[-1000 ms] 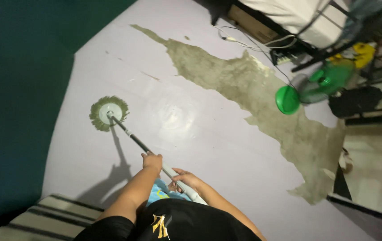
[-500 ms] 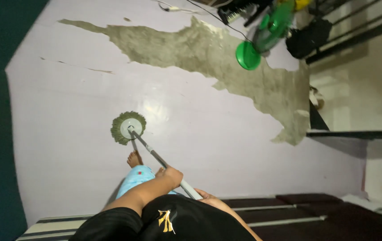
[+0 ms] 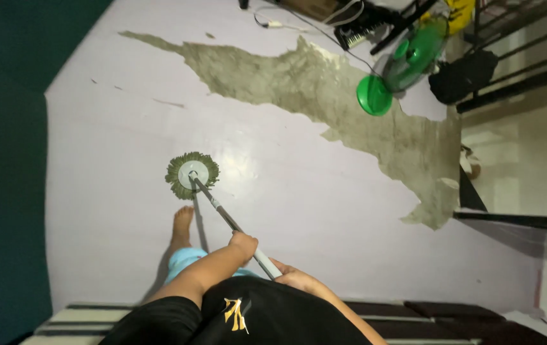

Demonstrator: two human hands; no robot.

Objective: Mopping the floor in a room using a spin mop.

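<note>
A round green mop head (image 3: 191,174) rests flat on the pale lilac floor (image 3: 324,211). Its grey handle (image 3: 225,217) slants down toward me. My left hand (image 3: 243,243) is wrapped around the handle about midway. My right hand (image 3: 294,278) grips the handle's lower end, close to my black shirt. One bare foot (image 3: 182,225) stands on the floor just below the mop head, with a light blue trouser leg above it.
A large patch of bare concrete (image 3: 350,108) runs across the floor where the paint has peeled. A green floor fan (image 3: 401,70) lies at the upper right beside cables, a black bag and a metal rack. A dark teal wall is at left. Striped steps lie beneath me.
The mop head was pulled from far left to near my foot, then stayed put. My hands slid along the handle, and the view shifted right then slightly back.
</note>
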